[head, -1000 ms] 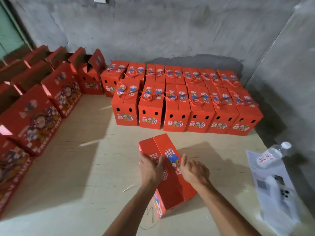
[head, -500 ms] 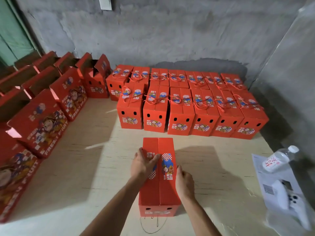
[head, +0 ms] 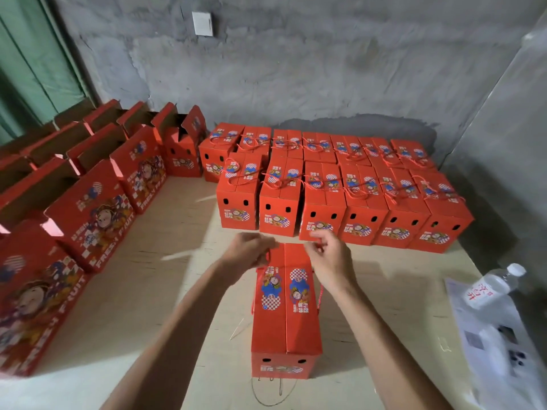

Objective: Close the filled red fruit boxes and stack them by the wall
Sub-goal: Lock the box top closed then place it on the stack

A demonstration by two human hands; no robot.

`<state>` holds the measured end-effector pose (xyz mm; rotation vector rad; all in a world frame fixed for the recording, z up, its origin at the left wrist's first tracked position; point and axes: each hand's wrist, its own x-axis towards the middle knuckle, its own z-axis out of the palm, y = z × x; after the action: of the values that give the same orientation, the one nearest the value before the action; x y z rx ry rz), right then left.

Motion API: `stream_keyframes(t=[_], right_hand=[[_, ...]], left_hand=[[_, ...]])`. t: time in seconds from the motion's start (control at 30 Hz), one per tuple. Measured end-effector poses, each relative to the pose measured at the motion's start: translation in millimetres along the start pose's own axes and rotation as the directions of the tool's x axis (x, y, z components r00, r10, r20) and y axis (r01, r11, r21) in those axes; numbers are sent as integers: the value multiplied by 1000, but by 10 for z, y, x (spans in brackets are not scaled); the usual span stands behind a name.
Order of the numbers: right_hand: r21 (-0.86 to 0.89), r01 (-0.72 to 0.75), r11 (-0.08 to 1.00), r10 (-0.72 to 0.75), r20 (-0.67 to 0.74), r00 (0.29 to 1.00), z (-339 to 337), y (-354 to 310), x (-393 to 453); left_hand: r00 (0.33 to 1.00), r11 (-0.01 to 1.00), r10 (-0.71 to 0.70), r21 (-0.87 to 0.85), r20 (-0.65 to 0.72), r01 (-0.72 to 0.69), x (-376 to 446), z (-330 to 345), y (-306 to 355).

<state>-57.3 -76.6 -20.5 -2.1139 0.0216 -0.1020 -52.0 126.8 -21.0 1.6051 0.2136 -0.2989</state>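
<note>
A closed red fruit box (head: 285, 318) stands upright on the pale wooden floor in front of me, its two top flaps meeting along the middle. Red cord handles hang down both of its long sides. My left hand (head: 247, 253) is at the far left corner of the top with fingers curled, pinching the left red cord. My right hand (head: 328, 255) hovers over the far right corner, fingers curled around the right cord. Two rows of closed red boxes (head: 325, 199) stand against the grey wall behind.
Open red boxes (head: 88, 214) with raised flaps line the left side. A water bottle (head: 491, 287) lies on white plastic and paper (head: 497, 344) at the right. A thin wire loop (head: 272, 392) lies at the box's near end. Bare floor (head: 165, 291) separates the rows.
The box has been turned square to me. Both hands have moved from the middle of the lid to its far end and taken hold of the cords.
</note>
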Motion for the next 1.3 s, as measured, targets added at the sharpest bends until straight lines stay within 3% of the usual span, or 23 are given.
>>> stream_keyframes(t=[0.13, 0.2, 0.27, 0.37, 0.43, 0.47, 0.5, 0.53, 0.57, 0.63, 0.7, 0.83, 0.93, 1.0, 1.1, 1.17, 1.23, 1.3], right_hand=[[-21, -59, 998, 62, 282, 957, 297, -357, -49], [70, -95, 993, 66, 344, 937, 458, -359, -147], [167, -144, 975, 77, 352, 933, 547, -346, -198], [312, -308, 899, 192, 352, 916, 589, -252, -219], [287, -282, 916, 202, 278, 939, 561, -119, -197], [257, -256, 932, 192, 248, 950, 534, -57, -190], [238, -238, 942, 183, 231, 955, 515, 4, -180], [237, -241, 941, 185, 235, 954, 508, 40, -179], [229, -245, 942, 188, 246, 951, 522, 72, -185], [200, -244, 949, 184, 277, 943, 580, 113, -217], [188, -224, 956, 158, 312, 937, 645, 135, -252], [165, -193, 967, 131, 327, 936, 730, 209, -323], [138, -181, 974, 120, 363, 924, 736, 237, -319], [61, -134, 989, 98, 404, 910, 746, 225, -313], [4, -64, 998, 54, 463, 885, 777, 99, -309], [107, -90, 990, 26, 491, 871, 815, -30, -314], [245, -180, 953, 41, 486, 873, 827, -133, -300], [309, -235, 921, 57, 492, 869, 771, -255, -204]], left_hand=[[993, 996, 90, -3, -74, -90, -58, 207, 247], [993, 990, 64, -120, -96, -75, -56, 251, 243], [985, 991, 52, -112, -166, -72, -35, 256, 192], [897, 981, 173, 155, -406, -118, -12, 172, -90], [821, 939, 210, 344, -531, -18, -10, 53, -389], [827, 949, 87, 299, -556, 100, 9, -16, -551], [832, 953, -144, 151, -536, 262, 10, -73, -715], [802, 897, -418, -52, -427, 439, -29, -105, -859], [744, 780, -624, -248, -237, 575, -94, -107, -980], [655, 575, -755, -444, 36, 687, -187, -57, -1200], [646, 521, -761, -535, 61, 665, -189, 37, -1374], [748, 479, -661, -802, -61, 358, -173, 107, -1386], [846, 492, -515, -855, -136, 162, -162, 37, -1142], [879, 554, -420, -831, -228, 49, -192, 60, -883], [907, 813, -201, -579, -370, -56, -304, 180, -557], [895, 981, 50, -148, -443, -127, -408, 247, -439], [877, 958, 268, 202, -398, -201, -514, 294, -404], [848, 931, 341, 273, -406, -244, -553, 277, -398]])
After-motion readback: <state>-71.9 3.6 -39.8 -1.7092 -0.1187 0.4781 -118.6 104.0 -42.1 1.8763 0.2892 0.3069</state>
